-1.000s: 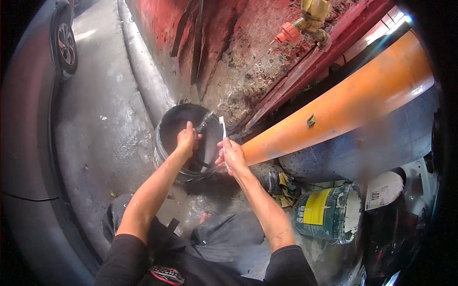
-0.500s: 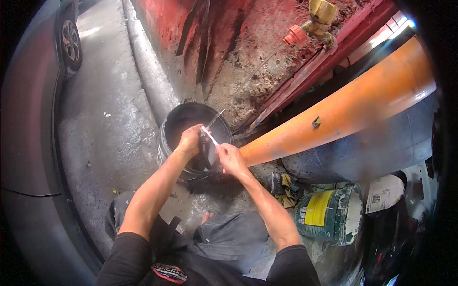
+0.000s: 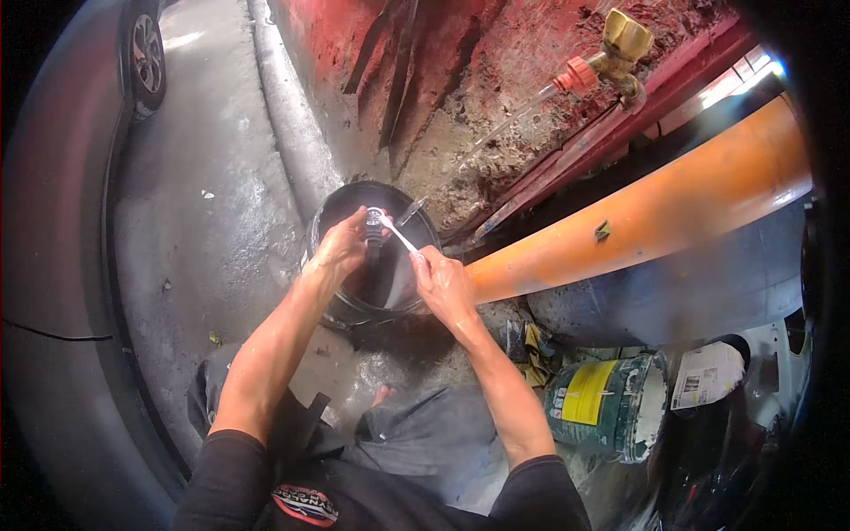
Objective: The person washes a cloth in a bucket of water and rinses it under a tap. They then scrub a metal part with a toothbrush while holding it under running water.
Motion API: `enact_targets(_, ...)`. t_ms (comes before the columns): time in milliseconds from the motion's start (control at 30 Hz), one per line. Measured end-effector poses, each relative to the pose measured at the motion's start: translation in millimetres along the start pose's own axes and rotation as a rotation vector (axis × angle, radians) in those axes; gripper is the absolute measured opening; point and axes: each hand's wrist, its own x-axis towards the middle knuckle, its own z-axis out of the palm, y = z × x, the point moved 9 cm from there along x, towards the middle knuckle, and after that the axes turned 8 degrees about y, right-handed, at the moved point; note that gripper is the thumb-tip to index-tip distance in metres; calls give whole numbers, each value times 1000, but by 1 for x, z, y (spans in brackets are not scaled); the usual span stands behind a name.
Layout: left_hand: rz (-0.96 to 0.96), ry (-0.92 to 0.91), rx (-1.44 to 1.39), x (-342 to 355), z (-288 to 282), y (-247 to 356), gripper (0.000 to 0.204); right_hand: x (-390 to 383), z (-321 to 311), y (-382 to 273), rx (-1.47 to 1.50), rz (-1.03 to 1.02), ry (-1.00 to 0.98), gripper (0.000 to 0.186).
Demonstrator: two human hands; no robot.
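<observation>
Over a black bucket [image 3: 320, 212] my left hand [image 3: 343, 243] is closed on what looks like a wristwatch [image 3: 374, 218], with a pale round face and a dark strap hanging down. My right hand [image 3: 443, 285] grips a slim white toothbrush [image 3: 405, 239] by its lower end. The brush's far end touches the round face; its bristles are too small to make out. Inside the bucket is murky, greyish liquid [image 3: 359, 279], partly hidden by my hands. A thin stream of water [image 3: 505, 122] slants down toward the bucket's rim.
The stream comes from a brass tap [image 3: 627, 40] with a red fitting [image 3: 577, 74], by a worn red wall [image 3: 323, 53]. An orange pipe [image 3: 655, 208] lies right of the bucket. A paint-stained green bucket [image 3: 589, 398] lies tipped nearer me. A dark car [image 3: 57, 265] stands left.
The watch's round face now shows, turned upward at my left fingertips. My right hand and the brush have shifted slightly right and down. The whole view has shifted a little.
</observation>
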Motion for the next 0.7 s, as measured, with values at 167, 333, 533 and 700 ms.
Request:
enact_targets(167,-221,-57,-102,-19,19,-22,48,5,18,20,87,30,-115,31)
enact_targets(333,-252,-233,-191,-45,54,-10,54,4,14,24,191,79,-128,30)
enact_targets(533,42,-79,70,-30,30,6,53,2,-3,22,157,30,-111,29)
enact_targets(700,-123,-16,-200,-17,9,5,53,2,6,13,224,15,-160,28)
